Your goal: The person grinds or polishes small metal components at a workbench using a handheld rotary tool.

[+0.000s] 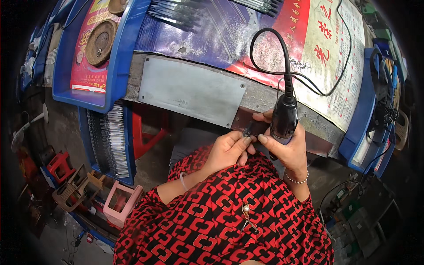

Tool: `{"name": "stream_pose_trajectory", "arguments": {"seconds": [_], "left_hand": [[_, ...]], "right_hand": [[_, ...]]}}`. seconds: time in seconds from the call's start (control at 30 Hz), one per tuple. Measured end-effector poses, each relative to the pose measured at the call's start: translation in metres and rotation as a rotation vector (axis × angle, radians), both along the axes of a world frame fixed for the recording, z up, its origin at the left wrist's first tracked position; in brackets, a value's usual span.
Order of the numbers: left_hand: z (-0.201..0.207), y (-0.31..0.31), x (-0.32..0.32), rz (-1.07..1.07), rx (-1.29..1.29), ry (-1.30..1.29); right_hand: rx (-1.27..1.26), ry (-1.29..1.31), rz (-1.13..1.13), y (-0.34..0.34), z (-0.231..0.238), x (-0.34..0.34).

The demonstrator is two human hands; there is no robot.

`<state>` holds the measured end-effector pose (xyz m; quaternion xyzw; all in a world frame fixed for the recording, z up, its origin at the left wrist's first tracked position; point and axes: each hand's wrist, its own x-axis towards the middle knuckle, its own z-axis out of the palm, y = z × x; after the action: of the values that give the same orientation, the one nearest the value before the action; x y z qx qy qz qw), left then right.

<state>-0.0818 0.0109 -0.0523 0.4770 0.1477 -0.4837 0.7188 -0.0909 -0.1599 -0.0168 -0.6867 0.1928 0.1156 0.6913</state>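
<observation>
Grips a black corded power tool [284, 117] in right hand [291, 150]. Pinches a small dark piece [247, 131] in left hand [230, 148].

I see an open stretch of tabletop [207, 51] between the pale metal plate [190, 90] on its near edge and the bundle of slim metal pieces [174, 15] farther back; a hand could sweep across there. Rightward, the looped black cord [286, 53] of the handheld power tool [285, 117] bars the way. The raised walls of the left blue tray [117, 57] and the right blue tray [358, 119] hem in both ends. Between left hand [232, 150] and right hand [289, 150], there's barely any gap.
</observation>
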Motion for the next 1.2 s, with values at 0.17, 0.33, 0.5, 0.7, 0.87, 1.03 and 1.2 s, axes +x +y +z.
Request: {"name": "stream_pose_trajectory", "arguments": {"seconds": [0.17,0.33,0.5,0.7,0.87,1.03,1.2], "left_hand": [[0.003,-0.002,0.0,0.015,0.013,0.034],[-0.004,-0.002,-0.003,0.021,-0.004,0.029],[-0.005,-0.001,-0.004,0.088,-0.049,0.054],[-0.004,-0.001,-0.001,0.063,-0.033,0.055],[-0.001,0.0,0.001,0.022,-0.005,0.062],[0.003,0.0,0.005,0.034,-0.021,0.122],[-0.003,0.001,0.002,0.046,-0.019,0.098]], "right_hand": [[0.023,-0.052,-0.046,-0.001,-0.003,-0.003],[-0.023,0.022,0.043,0.0,0.005,0.001],[-0.199,-0.046,0.29,-0.003,0.006,0.01],[-0.113,0.009,0.168,-0.002,0.009,-0.002],[0.014,-0.324,-0.165,0.004,0.029,-0.023],[0.124,-0.973,-0.012,0.003,0.046,-0.002],[0.048,-1.096,0.071,0.021,0.039,0.011]]}}
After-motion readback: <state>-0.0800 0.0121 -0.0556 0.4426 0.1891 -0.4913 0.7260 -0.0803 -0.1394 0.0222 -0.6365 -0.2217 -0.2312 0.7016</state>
